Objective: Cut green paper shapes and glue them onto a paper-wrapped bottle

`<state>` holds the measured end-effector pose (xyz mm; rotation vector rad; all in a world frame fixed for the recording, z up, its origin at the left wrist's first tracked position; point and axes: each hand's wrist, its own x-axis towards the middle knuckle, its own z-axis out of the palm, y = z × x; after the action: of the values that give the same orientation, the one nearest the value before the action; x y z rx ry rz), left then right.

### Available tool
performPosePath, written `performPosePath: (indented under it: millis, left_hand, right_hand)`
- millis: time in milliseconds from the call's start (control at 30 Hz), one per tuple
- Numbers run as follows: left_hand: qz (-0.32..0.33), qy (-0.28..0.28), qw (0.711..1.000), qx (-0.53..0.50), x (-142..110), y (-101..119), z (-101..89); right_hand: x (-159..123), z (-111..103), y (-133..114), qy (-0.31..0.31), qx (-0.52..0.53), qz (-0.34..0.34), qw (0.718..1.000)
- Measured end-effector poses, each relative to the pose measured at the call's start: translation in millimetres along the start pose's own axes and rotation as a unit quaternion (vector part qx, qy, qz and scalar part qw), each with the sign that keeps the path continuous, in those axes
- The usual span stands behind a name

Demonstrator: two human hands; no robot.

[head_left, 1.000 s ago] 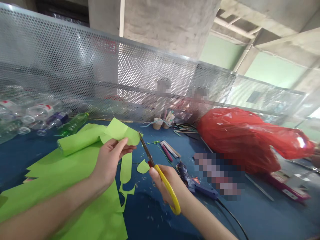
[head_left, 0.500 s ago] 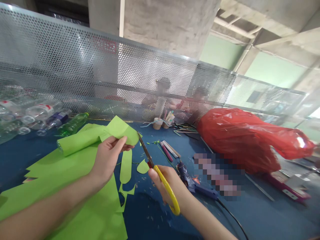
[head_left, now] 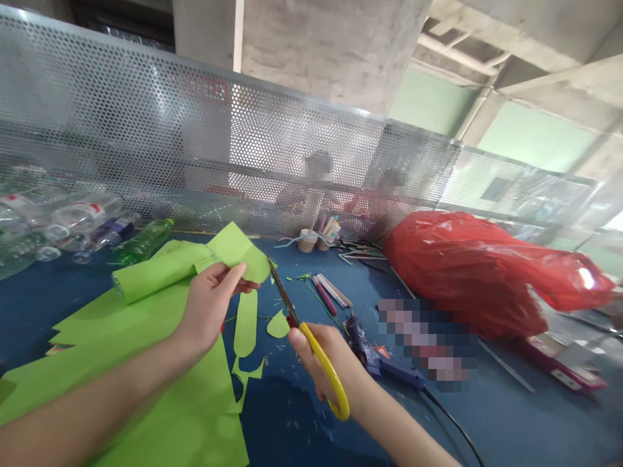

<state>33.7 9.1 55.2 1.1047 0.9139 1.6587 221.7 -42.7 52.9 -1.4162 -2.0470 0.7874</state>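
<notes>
My left hand [head_left: 211,310] pinches a folded piece of light green paper [head_left: 237,250] and holds it up above the blue table [head_left: 302,415]. My right hand [head_left: 327,357] grips yellow-handled scissors [head_left: 311,344]. Their blades reach up to the right edge of the held paper. Under my left arm lie large green paper sheets [head_left: 146,363], a green paper roll [head_left: 156,272] and cut green scraps [head_left: 278,324].
A blue glue gun [head_left: 377,357] with a black cord lies right of my right hand. Markers [head_left: 331,292], small cups of sticks [head_left: 316,239], a big red plastic bag [head_left: 472,272] and empty plastic bottles [head_left: 73,227] stand about. A perforated metal screen [head_left: 146,143] backs the table; people sit behind it.
The held paper and the scissor blades have shifted slightly up and left. Both hands stay almost where they were.
</notes>
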Motion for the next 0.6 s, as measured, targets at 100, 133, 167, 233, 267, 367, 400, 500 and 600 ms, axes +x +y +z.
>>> performPosePath:
  millis: [100,133,167,233,267,367,400,500,600]
  left_hand:
    - [0.003,-0.001,1.000,-0.002,0.7,-0.7,-1.3]
    - [0.004,-0.001,1.000,-0.001,1.0,-0.8,-1.6]
    - [0.004,-0.002,1.000,0.000,1.4,-0.8,-1.9]
    - [0.003,-0.001,1.000,0.002,2.3,-0.4,-2.2]
    - [0.003,0.000,1.000,0.001,2.8,-0.2,-2.3]
    - [0.002,-0.002,1.000,0.007,3.9,-0.9,-2.4]
    - [0.001,-0.002,1.000,0.013,4.0,-1.7,-2.4]
    - [-0.005,-0.008,1.000,0.029,3.3,-4.4,-2.2]
    - [-0.002,-0.014,0.999,0.045,1.6,-5.7,-1.7]
  right_hand:
    - [-0.3,-1.1,-1.7,0.000,-0.008,0.008,1.000]
    - [-0.4,-1.5,-2.3,0.000,-0.011,0.010,1.000]
    - [-0.4,-1.9,-2.8,-0.001,-0.013,0.012,1.000]
    - [-0.4,-2.2,-3.3,-0.006,-0.015,0.017,1.000]
    - [-0.5,-2.0,-3.4,-0.009,-0.012,0.020,1.000]
    - [-1.0,-0.4,-2.7,-0.024,0.010,0.041,0.999]
    - [-1.2,0.4,-2.2,-0.032,0.023,0.051,0.998]
    - [-1.8,2.5,0.2,-0.050,0.057,0.064,0.995]
    - [-2.1,3.1,3.5,-0.046,0.068,0.045,0.996]
